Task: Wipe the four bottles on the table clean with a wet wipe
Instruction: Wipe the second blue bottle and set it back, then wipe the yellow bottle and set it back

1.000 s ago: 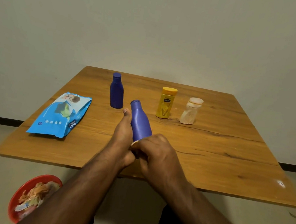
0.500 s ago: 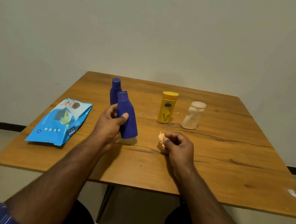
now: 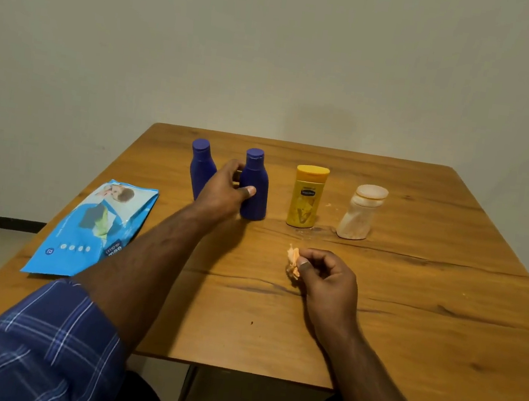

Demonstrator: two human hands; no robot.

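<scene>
left hand (image 3: pixel 224 188) grips second blue bottle (image 3: pixel 255 185) upright beside first (image 3: pixel 200 168), table's (image 3: pixel 408 320) far edge | right hand (image 3: pixel 326 279) pinches wipe (image 3: pixel 293 260) | yellow (image 3: pixel 307 196), pale bottles (image 3: pixel 360 213) likely remain

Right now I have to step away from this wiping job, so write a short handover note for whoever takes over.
Left hand grips the second blue bottle, upright on the table beside the first blue bottle.
Right hand pinches the crumpled wet wipe above the table.
Yellow bottle and pale bottle stand to the right; wipes pack lies left.
Done: cannot tell from here.
Left: probably yellow and pale bottles.
</scene>
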